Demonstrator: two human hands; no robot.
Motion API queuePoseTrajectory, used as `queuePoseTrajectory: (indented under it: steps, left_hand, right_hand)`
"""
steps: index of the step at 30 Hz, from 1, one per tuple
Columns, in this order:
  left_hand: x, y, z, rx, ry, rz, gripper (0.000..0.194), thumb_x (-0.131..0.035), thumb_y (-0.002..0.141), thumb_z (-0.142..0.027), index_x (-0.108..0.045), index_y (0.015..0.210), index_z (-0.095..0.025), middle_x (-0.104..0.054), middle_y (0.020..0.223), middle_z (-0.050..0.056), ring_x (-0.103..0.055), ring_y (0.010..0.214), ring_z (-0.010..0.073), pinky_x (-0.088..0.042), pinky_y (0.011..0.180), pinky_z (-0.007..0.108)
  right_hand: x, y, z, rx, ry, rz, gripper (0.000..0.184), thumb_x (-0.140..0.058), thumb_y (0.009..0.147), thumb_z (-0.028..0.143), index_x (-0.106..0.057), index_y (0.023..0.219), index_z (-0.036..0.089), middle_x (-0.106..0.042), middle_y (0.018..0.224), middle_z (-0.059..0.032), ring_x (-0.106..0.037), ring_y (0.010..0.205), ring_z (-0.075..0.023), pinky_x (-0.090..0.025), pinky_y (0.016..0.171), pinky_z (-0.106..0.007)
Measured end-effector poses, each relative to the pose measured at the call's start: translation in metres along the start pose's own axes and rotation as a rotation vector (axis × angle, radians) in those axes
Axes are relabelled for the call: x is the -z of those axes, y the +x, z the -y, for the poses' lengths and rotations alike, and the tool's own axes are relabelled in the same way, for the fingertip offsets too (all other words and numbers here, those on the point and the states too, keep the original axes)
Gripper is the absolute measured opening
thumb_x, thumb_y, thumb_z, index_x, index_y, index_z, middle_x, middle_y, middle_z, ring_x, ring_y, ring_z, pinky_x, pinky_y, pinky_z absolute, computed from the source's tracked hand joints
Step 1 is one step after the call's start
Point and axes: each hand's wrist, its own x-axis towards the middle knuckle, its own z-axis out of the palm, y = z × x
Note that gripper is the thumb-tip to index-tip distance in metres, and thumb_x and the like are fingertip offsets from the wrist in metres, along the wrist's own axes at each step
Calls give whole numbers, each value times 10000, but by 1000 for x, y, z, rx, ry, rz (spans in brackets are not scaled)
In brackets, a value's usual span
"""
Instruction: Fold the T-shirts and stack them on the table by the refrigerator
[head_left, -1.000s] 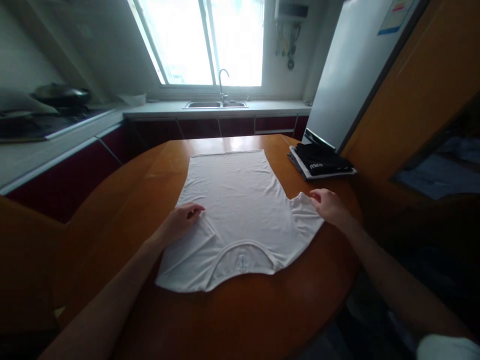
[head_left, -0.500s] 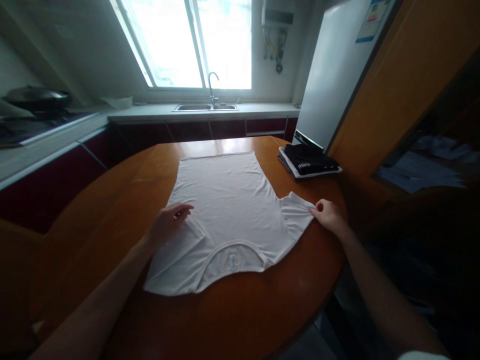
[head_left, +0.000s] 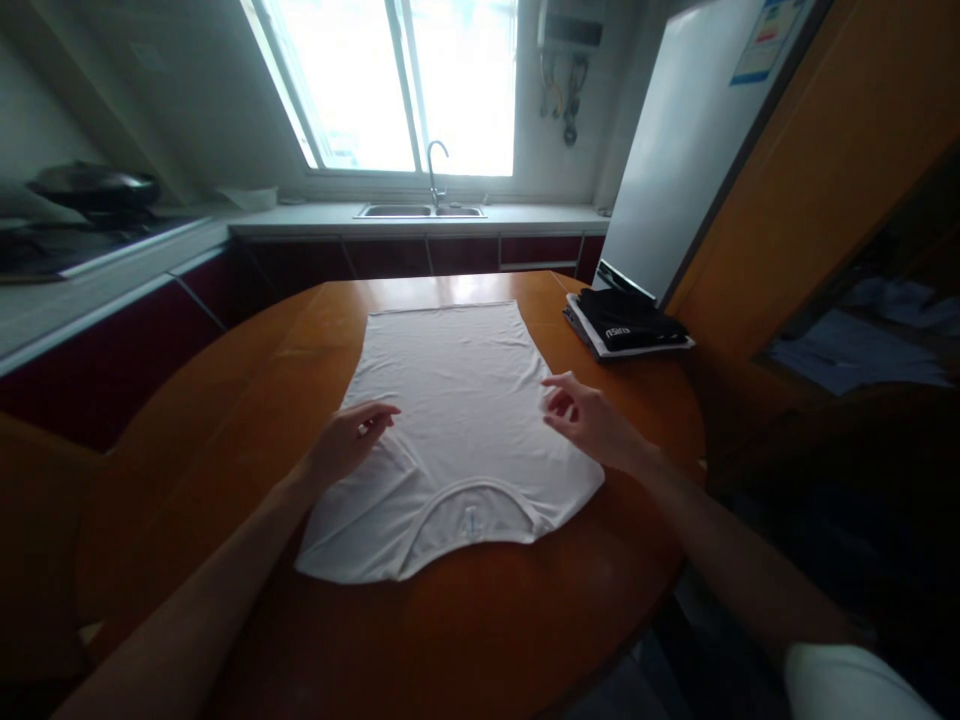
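Note:
A white T-shirt (head_left: pixel 465 390) lies spread on the wooden table, its neckline toward me and its hem toward the window. My left hand (head_left: pixel 354 438) is over the shirt's left edge near the armpit, fingers loosely curved and apart, with no cloth visible in them. On the other side, my right hand (head_left: pixel 592 418) hovers at or just above the shirt's right edge, thumb and fingers apart and holding nothing. The right sleeve no longer sticks out; it looks folded inward, partly hidden by that hand. The left sleeve lies out toward the near left.
The round wooden table (head_left: pixel 225 400) carries a stack of folded dark and white clothes (head_left: pixel 630 322) at its far right. Behind are a counter with a sink (head_left: pixel 397 211), a wok (head_left: pixel 94 190) on the stove at left, and a fridge (head_left: pixel 675 150) at right.
My right hand has let go of the right sleeve and moved left to the shirt's side; the sleeve has gone inward. My left hand stays almost in place. The view has shifted slightly.

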Motion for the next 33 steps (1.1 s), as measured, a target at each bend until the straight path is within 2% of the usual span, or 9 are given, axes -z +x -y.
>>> queuePoseTrajectory:
  steps: [2, 3, 8, 11, 15, 18, 22, 29, 33]
  left_hand:
    - [1, -1, 1, 9, -3, -2, 319, -536, 897, -417, -738, 975, -183, -740, 798, 44, -667, 688, 167, -504, 635, 246]
    - [1, -1, 2, 12, -6, -2, 317, -539, 898, -417, -738, 981, -184, -741, 806, 46, -670, 696, 168, -508, 641, 247]
    - [0, -1, 5, 1, -7, 6, 319, -542, 911, -424, -735, 1010, -190, -733, 805, 42, -667, 711, 168, -514, 649, 245]
    - [1, -2, 2, -16, 10, 36, 322, -551, 923, -443, -732, 1037, -201, -737, 860, 47, -660, 727, 166, -519, 640, 240]
    - [7, 1, -28, -135, 7, 147, 276, -598, 937, -427, -746, 1038, -216, -737, 995, 79, -681, 872, 193, -550, 799, 288]
    - [5, 11, -66, -230, 31, 350, 257, -618, 942, -416, -762, 1075, -249, -731, 1043, 88, -678, 967, 217, -537, 892, 326]
    - [-18, 32, -107, -407, 109, 562, 211, -607, 964, -353, -757, 1100, -293, -730, 1056, 51, -675, 959, 196, -504, 909, 314]
    - [-84, 52, -127, -680, 333, 542, 127, -623, 936, -208, -708, 1029, -223, -692, 980, 57, -640, 911, 186, -488, 829, 295]
    - [-98, 52, -130, -757, 430, 513, 114, -572, 933, -140, -663, 897, -199, -654, 900, 58, -613, 860, 187, -486, 794, 301]
  right_hand:
    - [-6, 18, -2, 31, 63, 144, 313, -697, 837, 248, -684, 1144, 188, -731, 948, -52, -658, 750, -144, -511, 662, -246]
    - [-6, 28, -7, 30, 68, 151, 279, -701, 840, 252, -701, 1109, 176, -738, 942, -57, -662, 756, -146, -514, 670, -248]
    - [3, 77, -56, -37, -37, 33, 157, -677, 829, 197, -744, 960, 142, -748, 856, -55, -647, 719, -146, -515, 686, -250]
    - [3, 87, -82, -39, -57, 28, 142, -653, 838, 202, -751, 925, 149, -760, 869, -54, -654, 749, -147, -510, 719, -248]
    - [-1, 83, -104, -8, 5, 89, 167, -620, 844, 223, -761, 890, 145, -768, 868, -67, -659, 772, -162, -505, 739, -264]
    - [0, 80, -114, -19, 83, 157, 188, -634, 825, 256, -769, 885, 139, -766, 843, -60, -651, 739, -164, -504, 719, -265]
    - [1, 78, -120, -30, 119, 240, 216, -628, 815, 291, -768, 849, 131, -737, 760, -35, -619, 682, -152, -482, 665, -247]
    - [-5, 77, -128, 3, 84, 239, 271, -508, 734, 100, -773, 773, 142, -724, 787, -39, -614, 714, -143, -464, 672, -223]
    - [-8, 79, -134, 11, 55, 227, 365, -451, 648, 30, -781, 754, 144, -704, 769, -33, -589, 676, -128, -457, 653, -207]
